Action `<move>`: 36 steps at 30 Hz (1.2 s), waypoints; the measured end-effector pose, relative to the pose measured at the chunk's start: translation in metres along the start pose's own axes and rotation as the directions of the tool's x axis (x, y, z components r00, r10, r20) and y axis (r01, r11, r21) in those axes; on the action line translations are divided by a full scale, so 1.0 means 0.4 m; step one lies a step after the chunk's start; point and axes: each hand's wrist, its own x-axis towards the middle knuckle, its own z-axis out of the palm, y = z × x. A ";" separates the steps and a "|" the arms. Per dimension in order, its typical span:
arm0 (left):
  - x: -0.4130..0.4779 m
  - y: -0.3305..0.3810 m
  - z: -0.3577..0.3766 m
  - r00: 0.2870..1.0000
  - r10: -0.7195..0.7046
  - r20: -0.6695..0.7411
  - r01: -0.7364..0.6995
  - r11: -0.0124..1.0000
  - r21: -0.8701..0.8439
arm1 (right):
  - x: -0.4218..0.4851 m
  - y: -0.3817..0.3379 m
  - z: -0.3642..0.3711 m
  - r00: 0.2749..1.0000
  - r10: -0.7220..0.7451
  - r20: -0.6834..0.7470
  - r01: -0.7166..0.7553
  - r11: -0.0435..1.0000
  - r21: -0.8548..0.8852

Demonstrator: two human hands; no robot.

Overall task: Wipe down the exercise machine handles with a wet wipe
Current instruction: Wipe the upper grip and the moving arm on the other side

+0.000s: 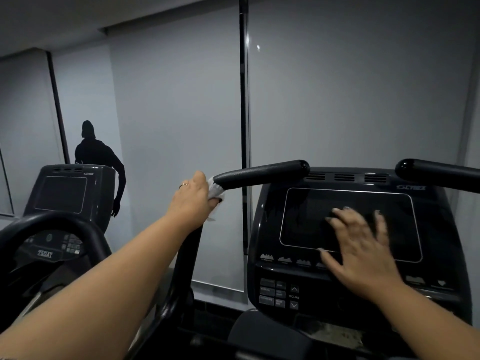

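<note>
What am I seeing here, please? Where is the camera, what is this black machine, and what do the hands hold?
This is one picture from a camera worn on a person's head, looking forward and down along that person's own arms. The black thing is an exercise machine: a dark console screen with two black handles above it. The left hand grips a wet wipe around the left handle; the right handle is untouched. The right hand holds nothing; its spread fingers are blurred before the screen, so contact is unclear. A second machine stands at the left, a dark figure of a person behind it.
</note>
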 end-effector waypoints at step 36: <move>0.118 0.207 0.038 0.856 0.506 -0.109 -0.467 0.846 0.259 | 0.023 -0.063 0.094 0.962 -0.272 0.024 0.272 0.962 0.014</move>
